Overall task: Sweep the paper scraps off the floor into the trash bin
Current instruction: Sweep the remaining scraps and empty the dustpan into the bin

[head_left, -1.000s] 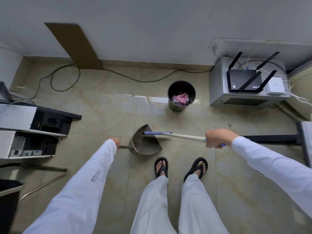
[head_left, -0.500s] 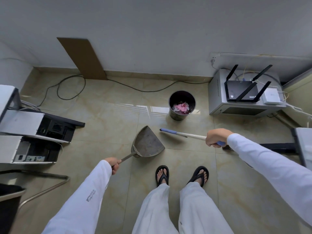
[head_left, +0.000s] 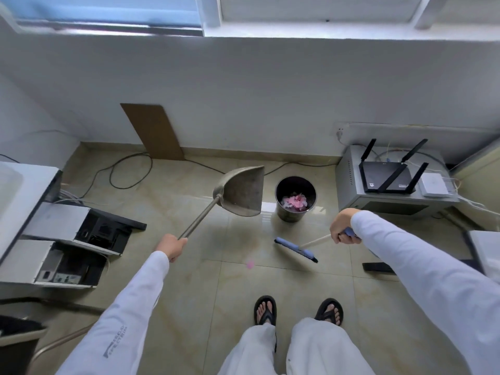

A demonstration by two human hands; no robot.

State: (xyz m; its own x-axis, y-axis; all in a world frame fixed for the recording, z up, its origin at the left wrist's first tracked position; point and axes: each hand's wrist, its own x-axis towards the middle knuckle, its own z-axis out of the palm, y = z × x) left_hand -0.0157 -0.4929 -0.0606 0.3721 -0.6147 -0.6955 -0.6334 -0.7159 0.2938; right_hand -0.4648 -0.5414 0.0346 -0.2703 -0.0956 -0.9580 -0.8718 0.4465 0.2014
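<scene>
My left hand (head_left: 172,246) grips the long handle of a metal dustpan (head_left: 240,191), which is raised off the floor with its pan just left of the trash bin (head_left: 295,213). The round black bin holds pink and white paper scraps (head_left: 294,201). My right hand (head_left: 341,229) holds the handle of a broom whose blue head (head_left: 295,250) hangs low over the tiles in front of the bin. One pink scrap (head_left: 250,263) lies on the floor between the broom head and my left arm.
Open computer cases (head_left: 65,242) sit on the floor at left. A grey cabinet (head_left: 389,204) with a black router (head_left: 389,177) stands right of the bin. Cables (head_left: 127,171) and a brown board (head_left: 154,131) lie along the wall. My sandalled feet (head_left: 297,311) are below.
The dustpan has been lifted from the floor up beside the bin. The broom head has swung down to the right. The view has tilted up, showing the window.
</scene>
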